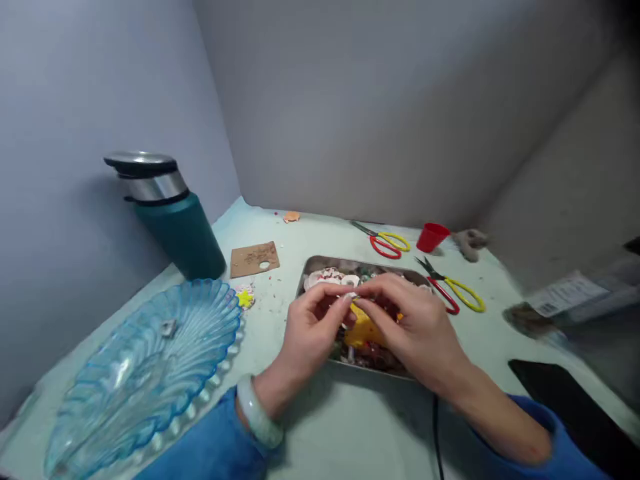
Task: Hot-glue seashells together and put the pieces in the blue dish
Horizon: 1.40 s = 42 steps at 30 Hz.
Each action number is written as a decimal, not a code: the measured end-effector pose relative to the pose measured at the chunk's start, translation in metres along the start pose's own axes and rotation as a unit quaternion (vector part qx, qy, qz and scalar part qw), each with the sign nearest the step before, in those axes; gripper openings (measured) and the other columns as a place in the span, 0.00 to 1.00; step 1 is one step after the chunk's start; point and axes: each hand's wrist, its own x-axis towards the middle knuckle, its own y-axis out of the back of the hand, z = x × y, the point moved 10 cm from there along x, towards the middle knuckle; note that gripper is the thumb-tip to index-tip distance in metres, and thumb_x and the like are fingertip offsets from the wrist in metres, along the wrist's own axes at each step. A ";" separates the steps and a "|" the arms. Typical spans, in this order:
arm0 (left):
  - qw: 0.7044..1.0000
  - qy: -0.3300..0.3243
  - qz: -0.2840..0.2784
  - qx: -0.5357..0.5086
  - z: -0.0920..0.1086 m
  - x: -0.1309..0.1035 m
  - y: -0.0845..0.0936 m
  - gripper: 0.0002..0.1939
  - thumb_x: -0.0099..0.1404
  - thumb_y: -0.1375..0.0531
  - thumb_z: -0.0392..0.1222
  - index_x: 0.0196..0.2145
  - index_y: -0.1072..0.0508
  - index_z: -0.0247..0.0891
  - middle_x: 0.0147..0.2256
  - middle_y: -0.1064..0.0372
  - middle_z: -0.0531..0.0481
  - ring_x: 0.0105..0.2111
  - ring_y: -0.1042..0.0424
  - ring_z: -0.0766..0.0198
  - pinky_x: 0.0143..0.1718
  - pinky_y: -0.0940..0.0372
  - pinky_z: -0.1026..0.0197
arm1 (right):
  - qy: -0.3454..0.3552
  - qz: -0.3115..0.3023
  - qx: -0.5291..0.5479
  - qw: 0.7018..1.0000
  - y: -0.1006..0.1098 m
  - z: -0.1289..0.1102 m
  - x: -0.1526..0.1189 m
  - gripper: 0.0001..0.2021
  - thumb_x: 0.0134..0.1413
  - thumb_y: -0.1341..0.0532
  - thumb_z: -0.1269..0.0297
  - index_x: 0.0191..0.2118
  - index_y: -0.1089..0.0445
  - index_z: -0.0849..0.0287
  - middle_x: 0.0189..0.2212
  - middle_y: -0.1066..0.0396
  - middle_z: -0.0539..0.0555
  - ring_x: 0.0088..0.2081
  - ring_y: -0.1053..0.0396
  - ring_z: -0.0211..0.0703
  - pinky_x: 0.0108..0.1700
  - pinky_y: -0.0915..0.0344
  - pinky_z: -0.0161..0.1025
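Observation:
Above a metal tray (309, 265) of small mixed pieces, my left hand (315, 327) and my right hand (413, 327) meet at the fingertips. Both are closed in a pinch around one small object too small to make out. A yellow piece (363, 328) lies in the tray under my hands, with white, red and dark bits around it. My hands hide part of the tray's contents.
A blue glass dish (150, 380) and a teal bottle (180, 230) are at left, near a brown card (255, 260). Two scissors (385, 243), (450, 287), a red cup (431, 237), a plastic package (570, 293) and a black flat object (575, 407) are right.

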 end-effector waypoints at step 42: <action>0.998 0.062 -0.016 -0.018 -0.015 0.002 -0.004 0.13 0.61 0.37 0.44 0.41 0.29 0.36 0.24 0.32 0.55 0.22 0.32 0.69 0.26 0.34 0.65 | -0.024 -0.019 -0.070 0.997 -0.007 0.010 0.002 0.07 0.62 0.43 0.66 0.38 0.28 0.59 0.32 0.27 0.53 0.32 0.31 0.43 0.34 0.40 0.40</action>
